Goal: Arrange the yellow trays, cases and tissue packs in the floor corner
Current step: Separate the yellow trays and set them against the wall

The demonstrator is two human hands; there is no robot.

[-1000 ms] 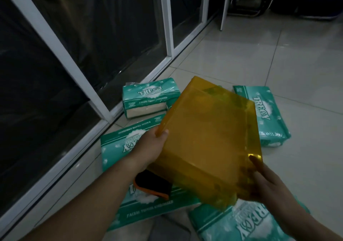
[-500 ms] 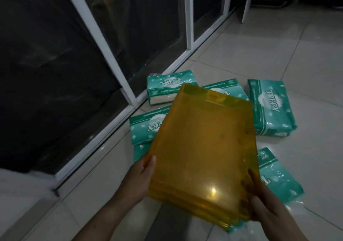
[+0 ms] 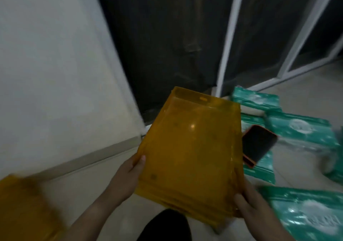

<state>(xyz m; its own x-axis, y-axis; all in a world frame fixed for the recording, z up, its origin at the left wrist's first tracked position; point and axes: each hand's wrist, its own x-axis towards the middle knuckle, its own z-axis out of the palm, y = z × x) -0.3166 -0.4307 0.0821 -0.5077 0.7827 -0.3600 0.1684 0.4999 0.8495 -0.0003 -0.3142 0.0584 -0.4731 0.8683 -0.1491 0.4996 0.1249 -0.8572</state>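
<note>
In the floor corner, where a white wall (image 3: 55,73) with its skirting (image 3: 83,159) meets dark glass (image 3: 167,36) in a white frame (image 3: 228,36):

Item one: trays (image 3: 189,148), yellow, translucent, nested in a stack; how many I cannot tell. They are held off the floor (image 3: 89,188), tilted, with the far end toward the corner and the near end toward the person. A raised rim with a small slot shows at the far end.

Item two: left hand (image 3: 128,175), at the stack's left edge. The grip is clamped on the trays, thumb on top, fingers below and hidden.

Item three: right hand (image 3: 248,201), at the near right corner. The grip is likewise clamped on the trays, thumb on the rim, fingers underneath.

Item four: tissue packs (image 3: 300,131), green and white, on the floor right of the trays. A far pack (image 3: 256,99) lies nearest the frame. A low pack (image 3: 259,168) is partly hidden by the stack. A large pack (image 3: 306,214) lies beside the right hand. Those at the right edge are too blurred to count.

Item five: phone (image 3: 258,146), dark screen, orange case, lying on the low pack, just beside the stack's right edge.

Item six: yellow shape (image 3: 22,209), bottom left near the skirting, blurred; tray or case, I cannot tell.

Item seven: dark shape (image 3: 165,226), rounded, below the stack between the forearms; unidentified.
</note>
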